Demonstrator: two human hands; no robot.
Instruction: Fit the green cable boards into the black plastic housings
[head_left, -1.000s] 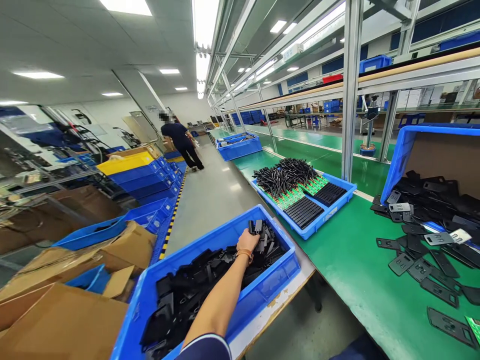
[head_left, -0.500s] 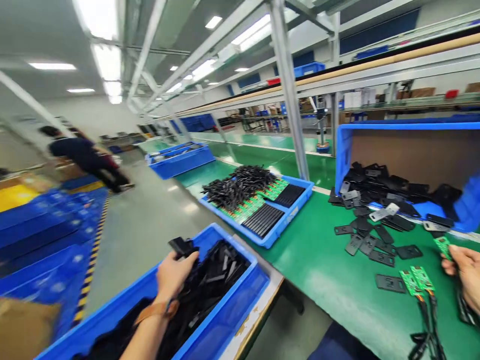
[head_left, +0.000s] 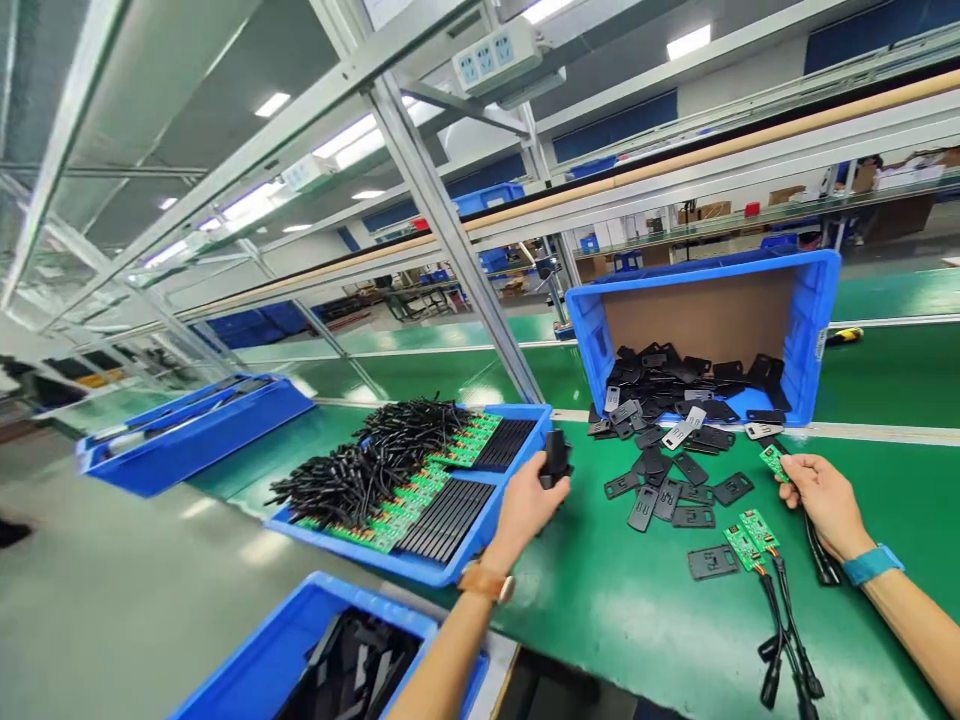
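My left hand (head_left: pixel 525 505) is closed around a black plastic housing (head_left: pixel 556 458), raised over the green table beside the tray's right end. Its exact shape is partly hidden by my fingers. At the right, my right hand (head_left: pixel 825 500) pinches a small green circuit board (head_left: pixel 772 461) with a black cable (head_left: pixel 823 560) hanging below the palm. Two more circuit boards (head_left: pixel 744 548) with black cables lie on the table to the left of that hand, next to a single flat black cover (head_left: pixel 712 562). Several similar black covers (head_left: pixel 666 497) are scattered between my hands.
A blue bin (head_left: pixel 828 300) lies on its side, black covers spilling out. The blue tray (head_left: pixel 450 572) holds rows of boards with cables and black housings. Below it stands a blue crate (head_left: pixel 247 655) of black parts. Another blue bin (head_left: pixel 202 440) sits far left; a metal post (head_left: pixel 457 240) rises behind.
My left hand has come out of the crate with the black housing and moved right, over the table. The view has turned right. My right hand still holds the circuit board.
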